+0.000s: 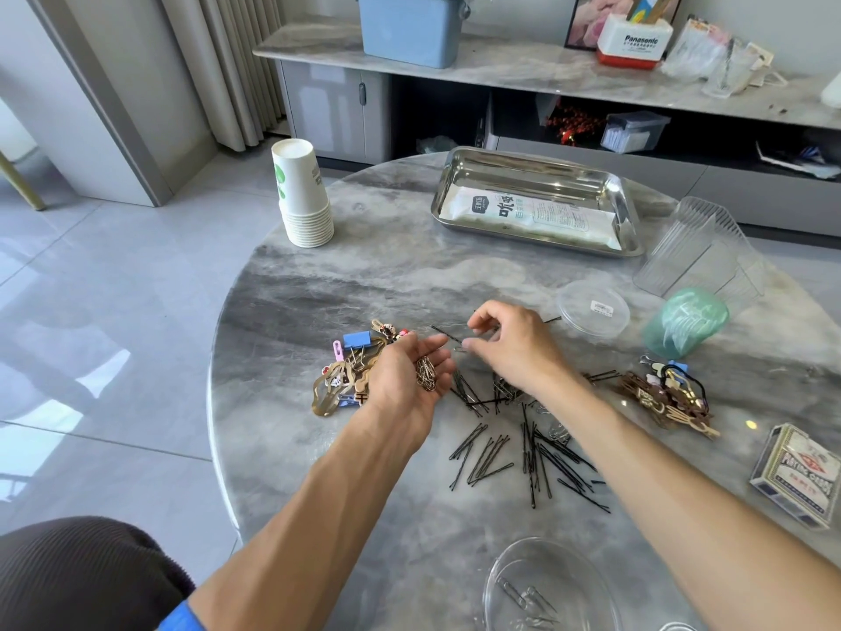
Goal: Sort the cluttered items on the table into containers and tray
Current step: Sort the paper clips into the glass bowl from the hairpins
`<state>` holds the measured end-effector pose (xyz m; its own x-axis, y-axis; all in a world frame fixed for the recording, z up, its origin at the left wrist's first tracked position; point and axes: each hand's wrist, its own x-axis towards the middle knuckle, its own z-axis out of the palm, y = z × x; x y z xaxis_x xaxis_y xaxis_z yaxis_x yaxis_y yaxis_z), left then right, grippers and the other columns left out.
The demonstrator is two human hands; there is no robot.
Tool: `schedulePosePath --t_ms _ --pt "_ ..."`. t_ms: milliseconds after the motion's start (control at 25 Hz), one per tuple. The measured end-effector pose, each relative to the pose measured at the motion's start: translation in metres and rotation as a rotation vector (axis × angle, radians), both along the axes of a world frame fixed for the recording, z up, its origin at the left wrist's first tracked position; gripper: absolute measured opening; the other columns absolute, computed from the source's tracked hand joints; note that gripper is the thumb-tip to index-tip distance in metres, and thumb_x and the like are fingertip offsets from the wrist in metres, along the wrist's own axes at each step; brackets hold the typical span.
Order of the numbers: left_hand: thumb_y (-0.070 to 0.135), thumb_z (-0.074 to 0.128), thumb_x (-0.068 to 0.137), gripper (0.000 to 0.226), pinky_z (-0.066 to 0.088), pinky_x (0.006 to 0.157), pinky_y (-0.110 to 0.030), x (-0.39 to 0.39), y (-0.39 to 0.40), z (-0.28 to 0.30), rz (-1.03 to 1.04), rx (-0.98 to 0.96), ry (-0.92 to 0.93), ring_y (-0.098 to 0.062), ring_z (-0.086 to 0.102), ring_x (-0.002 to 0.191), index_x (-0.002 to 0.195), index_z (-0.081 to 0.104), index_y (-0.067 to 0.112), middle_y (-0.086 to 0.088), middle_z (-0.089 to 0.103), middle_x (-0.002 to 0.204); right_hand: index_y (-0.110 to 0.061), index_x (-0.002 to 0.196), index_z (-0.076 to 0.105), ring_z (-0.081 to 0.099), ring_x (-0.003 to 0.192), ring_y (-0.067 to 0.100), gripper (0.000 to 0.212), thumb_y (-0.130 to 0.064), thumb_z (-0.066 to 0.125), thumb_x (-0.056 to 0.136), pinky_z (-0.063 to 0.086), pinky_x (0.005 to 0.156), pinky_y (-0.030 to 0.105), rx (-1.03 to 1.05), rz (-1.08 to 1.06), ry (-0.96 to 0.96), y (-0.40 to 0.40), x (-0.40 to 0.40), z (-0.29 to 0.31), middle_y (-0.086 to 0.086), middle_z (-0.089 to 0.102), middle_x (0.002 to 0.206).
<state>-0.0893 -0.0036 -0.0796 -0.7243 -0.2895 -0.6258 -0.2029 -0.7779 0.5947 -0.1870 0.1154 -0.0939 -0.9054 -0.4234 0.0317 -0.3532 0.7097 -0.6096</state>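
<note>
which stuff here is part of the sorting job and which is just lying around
Part of the job: paper clips held in the left hand, right hand, bobby pins, hair clips, metal tray, clear bowl.

Just lying about: paper cups, playing cards, blue bin.

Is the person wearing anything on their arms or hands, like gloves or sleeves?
No gloves, rings or watch show. The left hand and the right hand are bare, and both forearms are bare too. Only a bit of bright blue fabric shows at the bottom edge by the left arm; it may be a short sleeve.
</note>
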Motion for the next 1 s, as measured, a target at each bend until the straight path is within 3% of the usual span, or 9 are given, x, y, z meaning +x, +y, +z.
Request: schedulePosePath --t_ms 200,360,440,560,640,720,920,1000 --pt "0.024 0.039 0.104 0.040 0.048 0.057 -0.023 0.002 -0.001 0.001 -0.001 0.012 -0.007 -0.019 0.058 0.060 0.084 0.065 0.000 -0.011 0.061 0.071 -0.021 0.090 0.060 0.059 0.071 0.010 0.019 -0.007 0.070 0.081 0.038 0.058 0.013 0.096 0.052 0.008 -0.008 0.005 -0.010 -0.009 0.062 0.077" --pt "0.027 0.038 0.105 0.042 0.053 0.067 -0.028 0.000 0.000 0.001 0.013 0.033 -0.003 -0.022 0.063 0.070 0.085 0.063 0.001 -0.014 0.065 0.078 -0.014 0.087 0.065 0.060 0.060 0.012 0.019 -0.002 0.076 0.078 0.049 0.052 0.024 -0.424 -0.050 -0.427 -0.001 0.015 0.021 -0.001 0.067 0.066" --pt "0.028 0.036 0.105 0.042 0.053 0.067 -0.029 0.001 0.004 0.003 -0.004 0.058 0.019 -0.022 0.063 0.068 0.087 0.062 0.001 -0.014 0.065 0.080 -0.013 0.086 0.066 0.063 0.061 0.010 0.015 -0.006 0.078 0.080 0.049 0.049 0.022 -0.450 0.014 -0.465 0.002 0.031 0.034 0.003 0.071 0.068" --pt "0.027 0.038 0.104 0.038 0.039 0.048 -0.020 0.008 0.011 0.015 -0.095 0.037 0.009 -0.013 0.051 0.052 0.080 0.059 0.007 -0.007 0.056 0.068 -0.016 0.084 0.069 0.061 0.059 0.006 0.006 -0.013 0.075 0.084 0.044 0.045 0.021 -0.458 -0.050 -0.420 0.018 0.054 0.054 0.001 0.073 0.072" --pt "0.028 0.040 0.102 0.038 0.019 0.035 -0.017 0.021 0.016 0.024 -0.221 0.014 0.004 -0.007 0.030 0.038 0.068 0.049 0.016 0.003 0.037 0.054 -0.014 0.085 0.070 0.057 0.056 0.007 0.003 -0.011 0.072 0.085 0.040 0.043 0.021 -0.518 -0.125 -0.444 0.039 0.061 0.066 0.002 0.073 0.074" --pt "0.033 0.041 0.101 0.045 0.009 0.032 -0.013 0.046 0.032 0.032 -0.398 0.005 0.026 -0.006 0.016 0.034 0.057 0.040 0.022 0.007 0.022 0.048 -0.013 0.082 0.070 0.054 0.052 0.007 0.005 -0.010 0.070 0.086 0.036 0.041 0.022 -0.515 -0.175 -0.491 0.065 0.074 0.071 0.003 0.072 0.073" --pt "0.045 0.046 0.098 0.048 0.015 0.034 -0.016 0.113 0.080 0.040 -0.652 -0.064 0.096 -0.009 0.016 0.037 0.057 0.046 0.020 0.005 0.021 0.049 -0.013 0.078 0.069 0.047 0.047 0.010 0.009 -0.009 0.069 0.085 0.028 0.042 0.023 -0.593 -0.217 -0.564 0.091 0.100 0.068 0.003 0.066 0.066" --pt "0.048 0.043 0.099 0.050 0.030 0.039 -0.021 0.124 0.090 0.039 -0.652 -0.145 0.110 -0.015 0.033 0.039 0.061 0.052 0.017 -0.001 0.036 0.050 -0.013 0.078 0.069 0.047 0.047 0.010 0.009 -0.009 0.070 0.085 0.028 0.042 0.023 -0.620 -0.220 -0.571 0.093 0.102 0.071 0.003 0.065 0.065"
